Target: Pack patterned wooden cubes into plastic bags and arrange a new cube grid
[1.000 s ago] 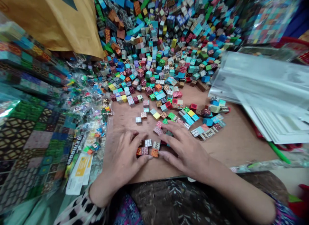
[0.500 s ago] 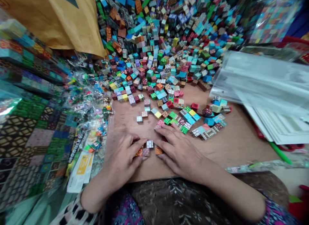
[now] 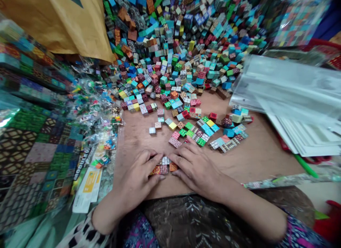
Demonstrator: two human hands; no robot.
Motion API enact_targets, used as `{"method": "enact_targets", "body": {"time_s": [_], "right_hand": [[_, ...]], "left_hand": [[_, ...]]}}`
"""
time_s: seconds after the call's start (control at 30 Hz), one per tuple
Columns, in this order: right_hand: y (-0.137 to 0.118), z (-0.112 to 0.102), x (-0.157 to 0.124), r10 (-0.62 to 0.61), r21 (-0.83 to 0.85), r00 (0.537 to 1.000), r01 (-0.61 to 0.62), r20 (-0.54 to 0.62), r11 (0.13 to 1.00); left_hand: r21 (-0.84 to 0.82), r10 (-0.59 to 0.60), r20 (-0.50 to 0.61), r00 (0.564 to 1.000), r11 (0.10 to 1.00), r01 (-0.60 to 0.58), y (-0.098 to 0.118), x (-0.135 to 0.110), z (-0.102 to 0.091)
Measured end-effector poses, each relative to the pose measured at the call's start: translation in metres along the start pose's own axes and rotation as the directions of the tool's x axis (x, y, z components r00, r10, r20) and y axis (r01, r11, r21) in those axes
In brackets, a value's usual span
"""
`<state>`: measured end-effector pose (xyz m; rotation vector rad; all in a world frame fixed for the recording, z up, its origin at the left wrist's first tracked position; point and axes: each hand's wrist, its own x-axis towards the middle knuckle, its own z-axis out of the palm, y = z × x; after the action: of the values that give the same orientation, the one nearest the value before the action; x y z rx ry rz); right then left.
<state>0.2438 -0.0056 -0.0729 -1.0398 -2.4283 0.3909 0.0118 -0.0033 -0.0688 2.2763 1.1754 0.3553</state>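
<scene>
On the wooden board, my left hand (image 3: 135, 178) curls around the left end of a small cluster of patterned cubes. A reddish brick-print cube (image 3: 163, 169) shows by its thumb, with a white brick-print cube (image 3: 165, 161) just behind. My right hand (image 3: 201, 170) closes on the cluster from the other side, its fingers against an orange cube (image 3: 173, 167). The pieces between the hands sit side by side in two short rows. Both outer ends of the cluster are covered by fingers.
Past the hands lie loose rows of printed cubes (image 3: 205, 129), with a big heap of cubes (image 3: 173, 45) behind. Bagged small figures (image 3: 93, 106) and wrapped block sets (image 3: 34, 155) are at left. Clear plastic sleeves (image 3: 287, 84) and a green stick (image 3: 306, 166) lie right.
My right hand has moved left, bringing its orange cube close to the left hand's cubes. The gap between them has narrowed. A pink brick-print row beyond the right hand is now uncovered.
</scene>
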Motion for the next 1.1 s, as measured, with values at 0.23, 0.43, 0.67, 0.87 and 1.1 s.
{"method": "enact_targets", "body": {"time_s": [0.23, 0.43, 0.67, 0.87, 1.1], "right_hand": [[0.002, -0.010, 0.000, 0.027, 0.001, 0.999, -0.027, 0.025, 1.000], [0.005, -0.026, -0.006, 0.071, -0.046, 0.997, -0.072, -0.037, 0.996], [-0.005, -0.008, 0.006, -0.008, -0.206, 1.000, 0.011, 0.013, 0.979], [-0.002, -0.004, 0.008, -0.014, -0.123, 1.000, 0.018, 0.026, 0.992], [0.001, -0.005, 0.009, -0.016, -0.069, 1.000, 0.017, 0.015, 0.997]], "left_hand": [[0.049, 0.004, -0.085, 0.996, 0.999, 0.000, -0.010, -0.010, 0.006], [0.110, -0.133, -0.090, 0.987, 0.984, 0.143, -0.014, -0.018, 0.002], [0.000, -0.170, -0.019, 0.985, 0.986, 0.170, -0.013, -0.022, 0.001], [-0.031, -0.134, -0.054, 0.990, 0.991, 0.133, -0.022, -0.022, 0.003], [-0.011, -0.148, -0.037, 0.988, 0.989, 0.148, -0.021, -0.018, -0.004]]}}
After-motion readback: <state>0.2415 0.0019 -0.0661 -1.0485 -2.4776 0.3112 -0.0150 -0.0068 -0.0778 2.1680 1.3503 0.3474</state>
